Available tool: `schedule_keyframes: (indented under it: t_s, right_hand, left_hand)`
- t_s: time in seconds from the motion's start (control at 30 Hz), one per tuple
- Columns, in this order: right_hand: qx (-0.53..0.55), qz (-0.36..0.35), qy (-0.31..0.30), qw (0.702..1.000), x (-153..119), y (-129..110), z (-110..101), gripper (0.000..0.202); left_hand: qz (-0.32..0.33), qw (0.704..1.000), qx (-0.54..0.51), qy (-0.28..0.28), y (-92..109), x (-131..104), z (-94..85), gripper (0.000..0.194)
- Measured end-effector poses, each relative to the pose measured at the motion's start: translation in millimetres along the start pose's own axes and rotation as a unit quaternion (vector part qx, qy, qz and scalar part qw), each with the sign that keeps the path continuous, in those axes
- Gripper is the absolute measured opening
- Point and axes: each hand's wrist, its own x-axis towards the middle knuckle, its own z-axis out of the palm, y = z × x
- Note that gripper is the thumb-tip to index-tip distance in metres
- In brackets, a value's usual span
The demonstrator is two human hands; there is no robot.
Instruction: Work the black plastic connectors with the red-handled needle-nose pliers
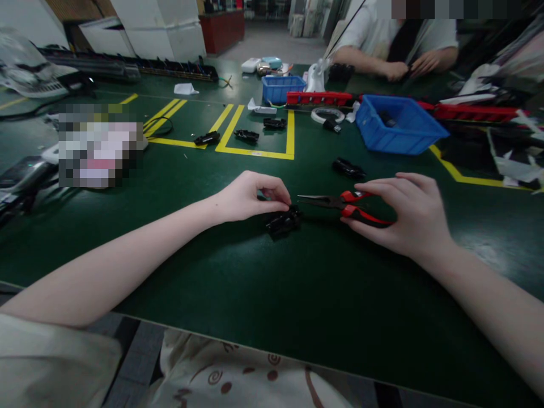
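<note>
A small black plastic part [282,222] rests on the green table in front of me. My left hand [257,196] is closed in a pinch at the top of this part; anything between thumb and fingertips is too small to make out. In my right hand [408,212] are needle-nose pliers [340,203] with red and black handles. Their jaws point left and end a little short of my left fingertips, slightly above the part. Another black part [348,168] lies just beyond the pliers.
Several similar black parts [246,135] lie by yellow tape lines. Farther off stand a large blue bin [399,127], a smaller blue bin [283,89] and a red rail [318,98]. Across the table a person's hands [397,70] are at work. A blurred-out object [102,150] lies left.
</note>
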Motion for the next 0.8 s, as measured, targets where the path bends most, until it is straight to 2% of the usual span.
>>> schedule_keyframes:
  t_s: [0.17, 0.33, 0.47, 0.57, 0.67, 0.8]
  right_hand:
    - [0.025, 0.033, 0.029, 0.999, -1, -2, -2, 0.047]
    - [0.043, 0.037, 0.017, 0.998, 1, -17, -6, 0.054]
    - [0.053, 0.032, 0.001, 0.998, 2, -21, -5, 0.052]
    - [0.062, 0.025, 0.012, 0.998, 3, -18, -4, 0.050]
    - [0.068, 0.016, 0.019, 0.997, 2, -16, -3, 0.049]
    - [0.082, 0.031, -0.007, 0.996, 0, -16, -2, 0.048]
  left_hand:
    - [-0.030, 0.995, -0.079, 0.045, 1, 1, 5.0, 0.014]
    - [-0.051, 0.983, -0.173, 0.036, -1, 1, 12.2, 0.010]
    - [-0.029, 0.988, -0.152, 0.026, -1, -1, 13.4, 0.027]
    - [-0.011, 0.993, -0.114, 0.021, 1, -2, 13.0, 0.039]
    - [0.001, 0.997, -0.075, 0.020, 3, -3, 12.5, 0.043]
    - [0.015, 0.999, -0.023, 0.019, 5, -3, 12.4, 0.042]
